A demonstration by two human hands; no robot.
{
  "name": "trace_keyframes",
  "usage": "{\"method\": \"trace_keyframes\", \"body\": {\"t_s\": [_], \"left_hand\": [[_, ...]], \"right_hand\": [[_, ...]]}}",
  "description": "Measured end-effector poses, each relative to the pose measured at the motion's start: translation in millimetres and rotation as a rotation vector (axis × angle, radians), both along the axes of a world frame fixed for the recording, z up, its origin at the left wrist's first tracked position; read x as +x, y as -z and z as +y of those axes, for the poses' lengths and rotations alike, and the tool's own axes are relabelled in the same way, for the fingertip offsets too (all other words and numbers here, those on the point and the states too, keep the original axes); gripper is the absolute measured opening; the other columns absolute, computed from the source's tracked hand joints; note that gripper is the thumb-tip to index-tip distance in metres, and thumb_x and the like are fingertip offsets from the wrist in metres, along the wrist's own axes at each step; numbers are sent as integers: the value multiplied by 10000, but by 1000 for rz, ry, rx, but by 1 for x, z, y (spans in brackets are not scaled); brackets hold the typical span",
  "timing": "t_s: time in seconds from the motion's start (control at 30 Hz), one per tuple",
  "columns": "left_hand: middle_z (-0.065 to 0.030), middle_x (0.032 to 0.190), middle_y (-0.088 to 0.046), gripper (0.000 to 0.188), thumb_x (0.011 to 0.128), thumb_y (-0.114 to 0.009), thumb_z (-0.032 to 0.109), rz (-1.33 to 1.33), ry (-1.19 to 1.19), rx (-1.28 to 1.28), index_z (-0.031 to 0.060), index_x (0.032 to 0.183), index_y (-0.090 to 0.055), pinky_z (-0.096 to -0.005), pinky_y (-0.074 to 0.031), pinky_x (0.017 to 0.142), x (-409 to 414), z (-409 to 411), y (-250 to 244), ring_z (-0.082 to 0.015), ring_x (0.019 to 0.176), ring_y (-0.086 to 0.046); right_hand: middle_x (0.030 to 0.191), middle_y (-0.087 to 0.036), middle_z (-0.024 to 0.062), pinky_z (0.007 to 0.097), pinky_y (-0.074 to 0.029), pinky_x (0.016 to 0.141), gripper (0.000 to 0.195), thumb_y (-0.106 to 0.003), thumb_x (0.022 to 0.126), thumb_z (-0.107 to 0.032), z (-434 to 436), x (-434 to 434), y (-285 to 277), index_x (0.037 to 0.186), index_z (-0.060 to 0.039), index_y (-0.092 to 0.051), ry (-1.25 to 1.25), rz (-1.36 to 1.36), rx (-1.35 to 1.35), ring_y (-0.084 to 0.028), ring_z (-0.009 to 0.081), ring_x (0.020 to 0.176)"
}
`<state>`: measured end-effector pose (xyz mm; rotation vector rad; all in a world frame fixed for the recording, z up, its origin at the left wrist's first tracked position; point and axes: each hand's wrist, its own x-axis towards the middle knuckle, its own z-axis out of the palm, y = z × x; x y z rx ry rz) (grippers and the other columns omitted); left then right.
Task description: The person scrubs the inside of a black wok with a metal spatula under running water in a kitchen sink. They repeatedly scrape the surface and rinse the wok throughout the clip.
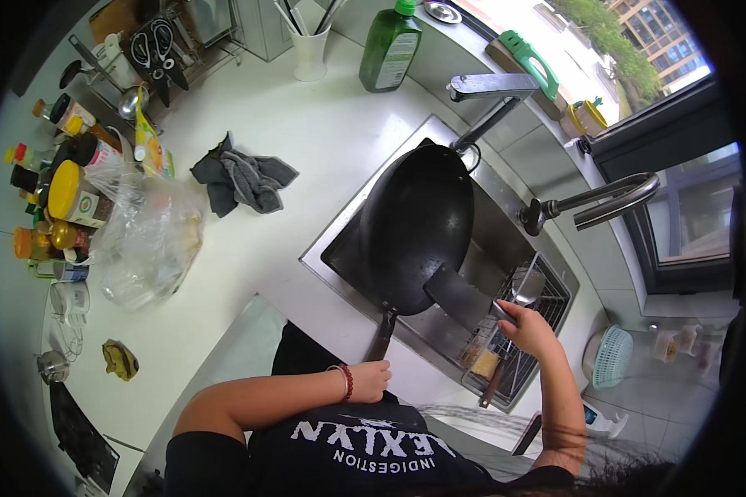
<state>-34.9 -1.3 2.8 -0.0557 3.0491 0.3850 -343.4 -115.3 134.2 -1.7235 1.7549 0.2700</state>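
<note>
A black wok (419, 217) is tilted over the stainless steel sink (497, 217), its inside facing up. My left hand (370, 381) is closed around the wok's handle (382, 338) close to my body. In my right hand (525, 329) is the handle of a dark-bladed cleaver (460, 295). The blade overlaps the wok's lower right edge; whether they touch I cannot tell. Beneath my right hand, a wire rack (538, 310) in the sink holds a yellow sponge (485, 363) and other items.
Two faucets (494, 87) rise behind the sink. On the counter lie a grey cloth (245, 177), a clear plastic bag (149, 242) and a crumpled yellowish-brown item (120, 359). A green bottle (390, 50) stands near the wall. Jars (78, 196) line the left side; a teal basket (612, 357) is at right.
</note>
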Motion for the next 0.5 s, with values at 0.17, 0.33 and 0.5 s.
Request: {"method": "trace_keyframes", "body": {"t_s": [0.17,0.33,0.5], "left_hand": [[-87,1223,-537,237,783,-559,193,164,-277,172,80,979,-626,-463,-268,1076,18,8,-6,-239,1215,-433],[-92,1462,-333,696,757,-665,311,61,-773,208,114,1368,-395,-513,-238,1081,64,26,-16,-253,1351,-311],[-35,1451,-365,661,816,-594,469,-17,-751,12,125,1354,-427,-524,-214,1076,108,31,-7,-225,1345,-318]], "right_hand": [[1017,-648,205,383,-485,846,461,-626,822,-221,15,12,6,1271,-152,-547,71,-19,-10,-626,353,948],[1007,-650,204,382,-487,846,464,-631,817,-232,30,-4,11,1268,-160,-550,115,-38,-54,-629,352,943],[1037,-647,193,377,-485,861,456,-632,810,-241,39,-12,10,1254,-164,-563,168,-34,-48,-625,337,971]]}}
